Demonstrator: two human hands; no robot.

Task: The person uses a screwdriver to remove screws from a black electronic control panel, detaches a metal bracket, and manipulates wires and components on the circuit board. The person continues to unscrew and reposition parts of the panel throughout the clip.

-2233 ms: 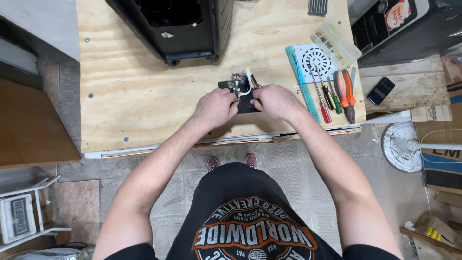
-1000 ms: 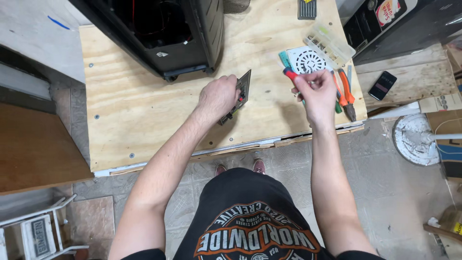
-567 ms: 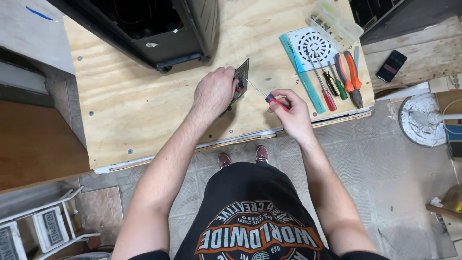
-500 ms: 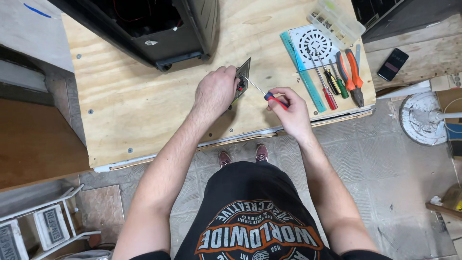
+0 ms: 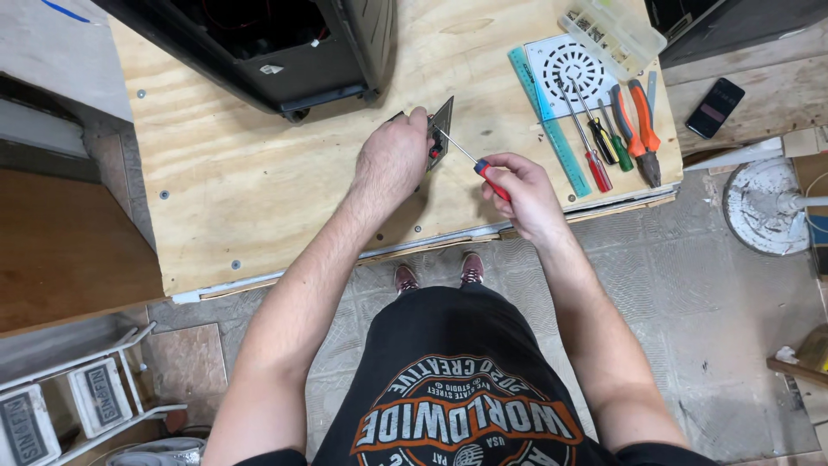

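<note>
Your hands are both busy here. Your left hand (image 5: 392, 160) is clamped over a small dark metal part (image 5: 440, 138), propping it on edge on the plywood worktop (image 5: 241, 173), just in front of the black computer case (image 5: 285, 43). Your right hand (image 5: 522, 194) is wrapped around the red handle of a screwdriver (image 5: 473, 161), and the thin shaft runs up and left so the tip sits right at the face of that part, next to your left fingers.

That's the big change. A couple of seconds back both hands were bunched together on the part in the middle of the worktop, nothing else in them. A second ago your right hand was off over the tools on the right while the left kept hold of the part. Half a second ago the screwdriver was already in your fist but short of the part; now the tip looks like it's on it, though I can't tell whether it's seated in a screw head.

Only one view here, the head camera. Off to the right lie a teal ruler (image 5: 548, 121), a white round grille (image 5: 571, 65), more screwdrivers, orange pliers (image 5: 642, 129), a clear parts box (image 5: 612, 26) and a phone (image 5: 716, 108).
</note>
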